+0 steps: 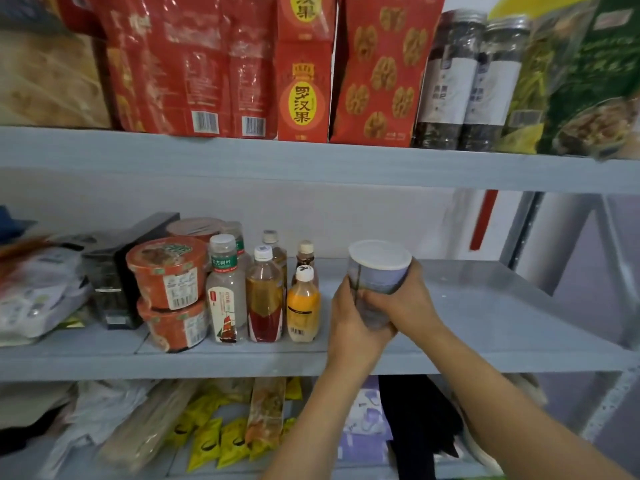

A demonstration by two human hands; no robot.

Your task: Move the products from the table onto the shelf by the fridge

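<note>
Purple cup [379, 271] w/ white lid on, contents hidden, stands upright over middle shelf [485, 306] nr front edge, just right of the drink bottles [265, 296]. Left hand [349, 323] & right hand [408, 306] both curl round its lower half, one each side.

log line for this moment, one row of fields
item: purple cup | left hand: grips it | right hand: grips it | where: over middle shelf, beside bottles
</note>
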